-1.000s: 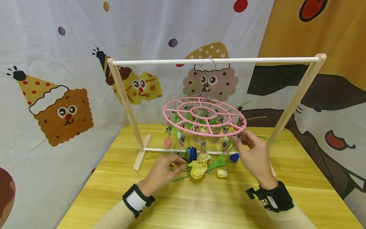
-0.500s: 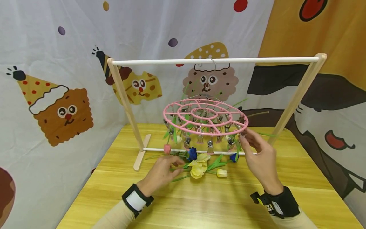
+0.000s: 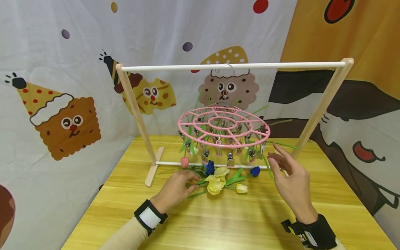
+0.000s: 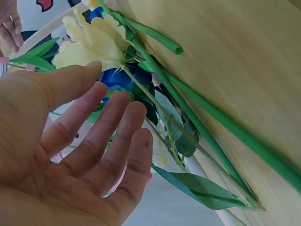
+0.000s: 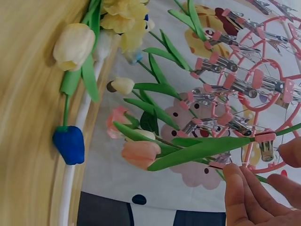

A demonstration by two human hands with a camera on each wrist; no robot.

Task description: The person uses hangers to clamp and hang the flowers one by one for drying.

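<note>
A pink round clip hanger (image 3: 232, 147) with metal clips hangs from a white rod. My right hand (image 3: 292, 180) is beside its right rim, thumb and fingers spread with nothing between them. In the right wrist view a pink tulip (image 5: 140, 154) hangs head down, its stem in a clip (image 5: 266, 147) close to my fingertips. My left hand (image 3: 178, 187) is loosely bent at the loose flowers and holds nothing. Around it lie a yellow flower (image 3: 216, 183), a blue rose (image 3: 209, 167) and green stems (image 4: 197, 99).
A wooden stand with a white top rod (image 3: 175, 68) and a lower rod (image 3: 170, 163) frames the hanger. A white tulip (image 3: 241, 188) and a blue tulip (image 3: 255, 171) lie on the wooden table (image 3: 200, 222). A printed cloth (image 3: 93, 41) hangs behind.
My right hand has come off the hanger's right rim, moving down and right. The hanger turned and swayed slightly, and stems hanging from it shifted. My left hand has barely moved.
</note>
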